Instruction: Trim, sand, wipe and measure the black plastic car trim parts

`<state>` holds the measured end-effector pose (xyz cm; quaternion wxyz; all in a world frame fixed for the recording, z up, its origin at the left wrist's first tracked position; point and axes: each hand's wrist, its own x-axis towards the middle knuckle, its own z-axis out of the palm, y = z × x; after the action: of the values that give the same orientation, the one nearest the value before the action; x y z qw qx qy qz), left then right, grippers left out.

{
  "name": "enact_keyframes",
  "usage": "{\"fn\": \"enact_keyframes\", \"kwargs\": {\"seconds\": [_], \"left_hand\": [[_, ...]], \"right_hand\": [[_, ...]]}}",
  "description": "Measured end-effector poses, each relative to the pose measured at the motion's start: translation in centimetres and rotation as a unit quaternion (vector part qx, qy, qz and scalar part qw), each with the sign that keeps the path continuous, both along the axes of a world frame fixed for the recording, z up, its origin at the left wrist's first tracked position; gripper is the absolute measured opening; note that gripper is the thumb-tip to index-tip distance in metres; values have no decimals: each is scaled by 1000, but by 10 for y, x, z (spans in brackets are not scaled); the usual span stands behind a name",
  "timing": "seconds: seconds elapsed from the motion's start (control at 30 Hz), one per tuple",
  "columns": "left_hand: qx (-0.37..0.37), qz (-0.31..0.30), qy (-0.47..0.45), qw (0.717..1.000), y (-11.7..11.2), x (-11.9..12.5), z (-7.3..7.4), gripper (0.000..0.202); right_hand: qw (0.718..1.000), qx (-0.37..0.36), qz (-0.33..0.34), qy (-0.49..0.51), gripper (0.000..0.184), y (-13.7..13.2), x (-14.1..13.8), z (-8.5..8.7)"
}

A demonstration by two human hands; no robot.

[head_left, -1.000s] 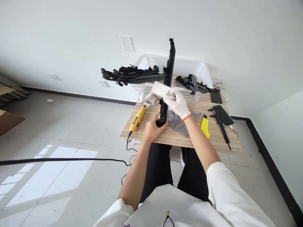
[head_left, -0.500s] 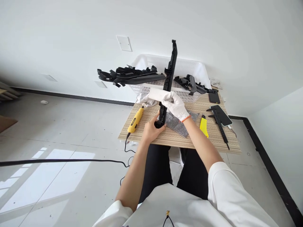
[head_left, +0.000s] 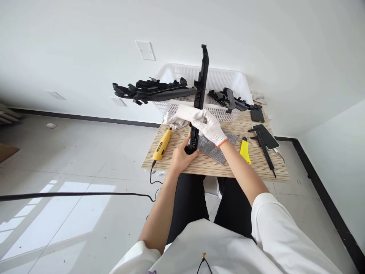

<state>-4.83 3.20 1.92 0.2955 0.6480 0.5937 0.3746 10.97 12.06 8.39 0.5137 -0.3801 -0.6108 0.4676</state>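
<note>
My bare left hand [head_left: 180, 155] grips the lower end of a long black plastic part [head_left: 200, 89] that stands almost upright over the small wooden table [head_left: 225, 167]. Wearing a white knit glove, my right hand [head_left: 209, 125] is closed on a white block [head_left: 185, 112] pressed against the part's lower half. A grey abrasive pad [head_left: 212, 147] lies on the table just under both hands.
A white basket [head_left: 225, 82] at the table's back carries long black plastic parts [head_left: 151, 90] across its rim, and more black parts [head_left: 229, 99]. A yellow rotary tool [head_left: 162, 145] with a cord, a white glove [head_left: 174, 120], a yellow utility knife [head_left: 245, 151], a caliper [head_left: 265, 149] and a phone [head_left: 267, 136] lie around.
The upright part and both hands stay together; the white block has slid slightly along the part. The view has shifted a little.
</note>
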Motion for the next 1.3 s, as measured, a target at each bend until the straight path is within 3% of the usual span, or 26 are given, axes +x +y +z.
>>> {"fn": "enact_keyframes", "kwargs": {"seconds": [0.13, 0.27, 0.4, 0.57, 0.77, 1.07, 1.3], "left_hand": [[-4, 4, 18, 1000, -2, 0, 0, 80], [-11, 10, 8, 1000, -3, 1, -1, 81], [-18, 11, 17, 1000, -3, 0, -1, 82], [-4, 17, -6, 1000, -1, -1, -1, 84], [-3, -1, -12, 1000, -1, 0, -1, 82], [-4, -4, 11, 1000, -1, -1, -2, 81], [-4, 1, 34, 999, 0, -1, -4, 83]], "right_hand": [[999, 1, -40, 26, 24, 0, 1, 1], [1000, -7, 8, -4, 26, 1, 8, 2], [997, -25, -45, 52, 26, -1, 13, 0], [998, -32, 26, 53, 43, -17, 12, 6], [989, -44, -51, 128, 39, -27, 14, 20], [975, -195, -42, 97, 49, -15, -6, 15], [971, -207, -64, 105, 48, -5, -12, 10]]}}
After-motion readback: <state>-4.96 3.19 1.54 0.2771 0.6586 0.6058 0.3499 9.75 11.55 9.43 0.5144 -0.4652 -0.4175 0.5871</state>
